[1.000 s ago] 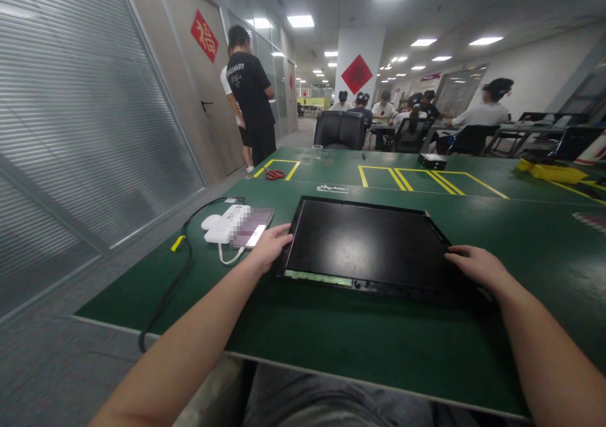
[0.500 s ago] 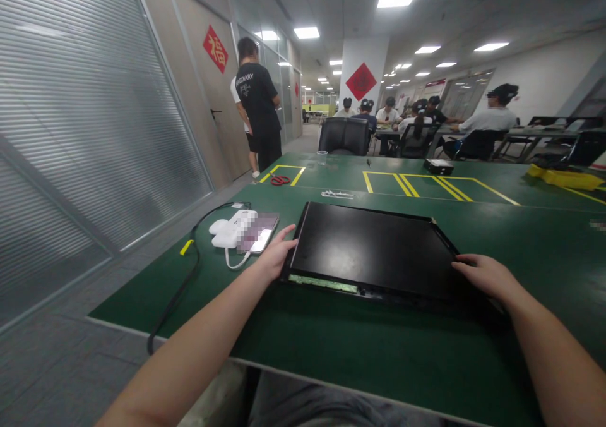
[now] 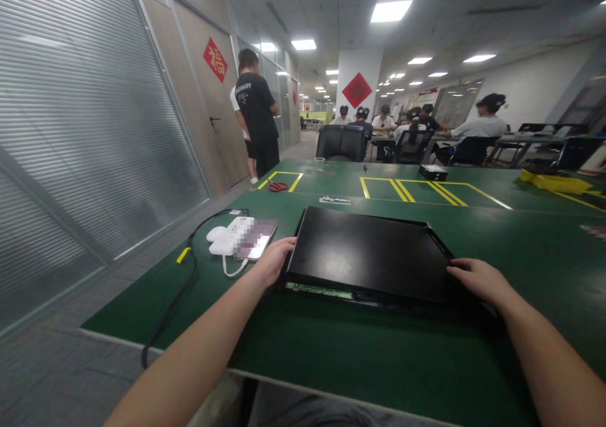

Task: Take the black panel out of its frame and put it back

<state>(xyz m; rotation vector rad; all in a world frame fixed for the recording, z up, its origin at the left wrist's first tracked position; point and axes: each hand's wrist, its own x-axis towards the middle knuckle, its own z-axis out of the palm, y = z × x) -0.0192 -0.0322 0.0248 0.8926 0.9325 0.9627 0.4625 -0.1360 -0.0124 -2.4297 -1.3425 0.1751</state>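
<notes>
A black flat screen panel (image 3: 369, 253) lies on the green table (image 3: 331, 345) in front of me, with a strip of green circuit board along its near edge. My left hand (image 3: 273, 259) grips the panel's left edge near the front corner, fingers curled over it. My right hand (image 3: 478, 280) holds the right front corner, fingers bent onto the panel's edge. Both forearms reach in from the bottom of the view.
A white power strip and a phone (image 3: 246, 237) lie left of the panel, with a black cable (image 3: 173, 294) running off the table edge. Red scissors (image 3: 278, 186), a black box (image 3: 433, 172) and yellow floor-tape marks lie farther back. Several people sit and stand beyond.
The view has tilted down slightly and the panel appears a little lower and flatter. Both hands stay on the same edges of the panel.
</notes>
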